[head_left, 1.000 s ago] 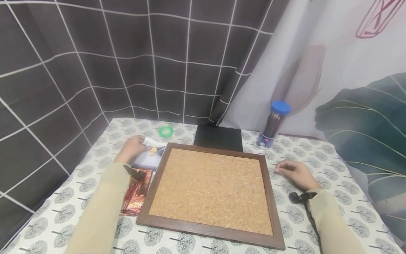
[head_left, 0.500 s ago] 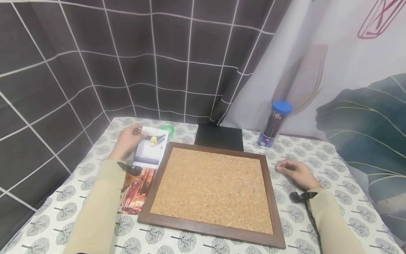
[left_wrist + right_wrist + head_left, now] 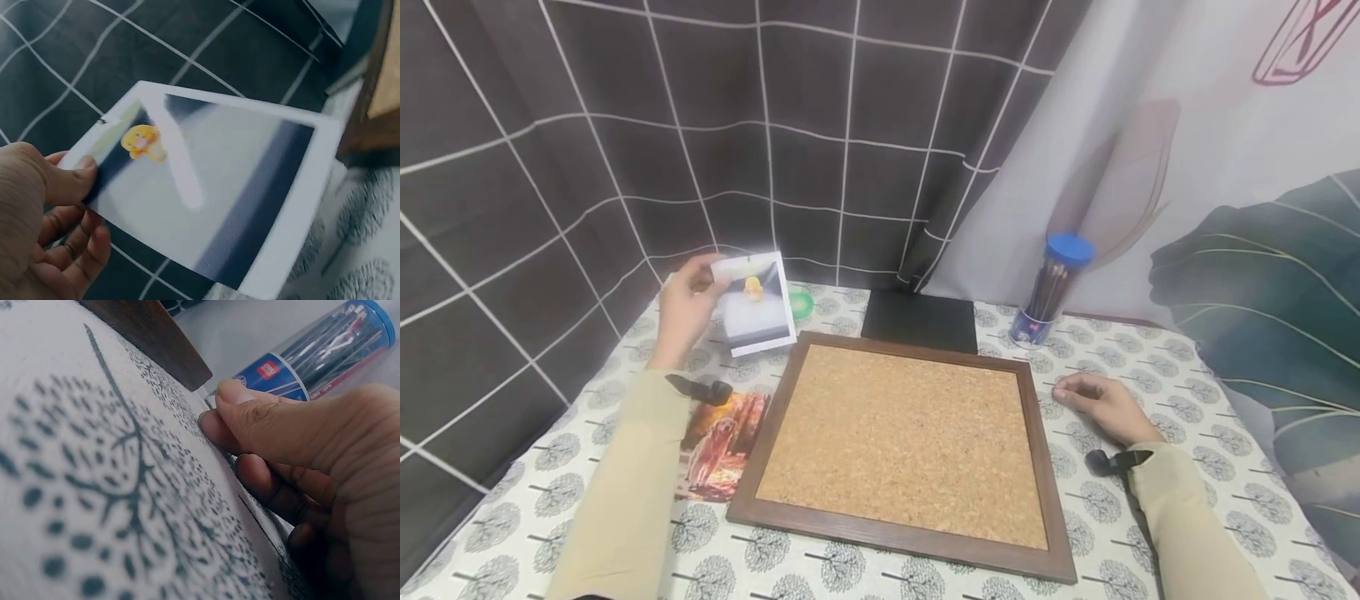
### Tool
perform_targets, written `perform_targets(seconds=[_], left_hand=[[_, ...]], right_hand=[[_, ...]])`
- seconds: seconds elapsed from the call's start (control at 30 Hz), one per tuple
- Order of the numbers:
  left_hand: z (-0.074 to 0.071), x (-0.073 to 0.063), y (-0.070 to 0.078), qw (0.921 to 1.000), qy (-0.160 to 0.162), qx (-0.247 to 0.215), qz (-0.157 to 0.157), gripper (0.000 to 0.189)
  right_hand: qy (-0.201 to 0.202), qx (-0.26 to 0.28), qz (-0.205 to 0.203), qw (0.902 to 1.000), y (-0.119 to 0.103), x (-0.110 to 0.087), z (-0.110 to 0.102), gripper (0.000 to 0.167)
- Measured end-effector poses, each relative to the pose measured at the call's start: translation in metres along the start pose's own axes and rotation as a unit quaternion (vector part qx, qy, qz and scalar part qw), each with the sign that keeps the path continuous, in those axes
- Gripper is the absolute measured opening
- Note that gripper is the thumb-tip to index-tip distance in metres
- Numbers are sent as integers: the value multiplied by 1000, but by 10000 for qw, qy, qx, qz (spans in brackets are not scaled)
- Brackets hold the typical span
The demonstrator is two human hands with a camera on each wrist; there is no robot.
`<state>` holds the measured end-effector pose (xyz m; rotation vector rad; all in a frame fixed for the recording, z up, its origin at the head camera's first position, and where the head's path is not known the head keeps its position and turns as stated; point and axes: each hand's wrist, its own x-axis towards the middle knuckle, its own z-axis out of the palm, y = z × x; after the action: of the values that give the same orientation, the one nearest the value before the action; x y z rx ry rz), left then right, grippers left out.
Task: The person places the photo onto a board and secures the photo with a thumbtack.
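Observation:
My left hand pinches a white-bordered photo print by its left edge, thumb on the picture side. A small yellow duck figure and a pale surface show on it, with glare across in the left wrist view. The photo is raised and tilted above the table's far left. A second photo, of a dog among autumn leaves, lies beside the brown frame of a cork board. To the right of the board, my right hand rests on the tablecloth, fingers loosely curled and holding nothing.
Behind the board lies a flat black item. A blue-lidded clear tube of pencils stands at the back right. A green round object sits behind the held photo. Dark gridded cloth hangs along the back and left.
My left hand has lifted the duck photo off the table, up and away from the dog photo, which now lies alone beside the board. My right hand has stayed in place.

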<state>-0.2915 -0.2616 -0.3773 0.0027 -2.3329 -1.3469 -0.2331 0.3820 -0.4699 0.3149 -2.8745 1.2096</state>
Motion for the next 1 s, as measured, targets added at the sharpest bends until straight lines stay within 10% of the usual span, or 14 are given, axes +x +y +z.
perform_targets(seconds=[0.2, 0.57, 1.0], left_hand=[[3, 3, 8, 9960, -59, -837, -303, 45], [35, -4, 18, 9839, -1341, -1148, -297, 50], [74, -26, 24, 9546, -2872, -644, -466, 54]], right_hand=[[-16, -129, 2, 9999, -4, 1, -1, 29], [-6, -245, -38, 9997, 2, 0, -3, 27], [-13, 3, 11, 10000, -3, -1, 0, 30]])
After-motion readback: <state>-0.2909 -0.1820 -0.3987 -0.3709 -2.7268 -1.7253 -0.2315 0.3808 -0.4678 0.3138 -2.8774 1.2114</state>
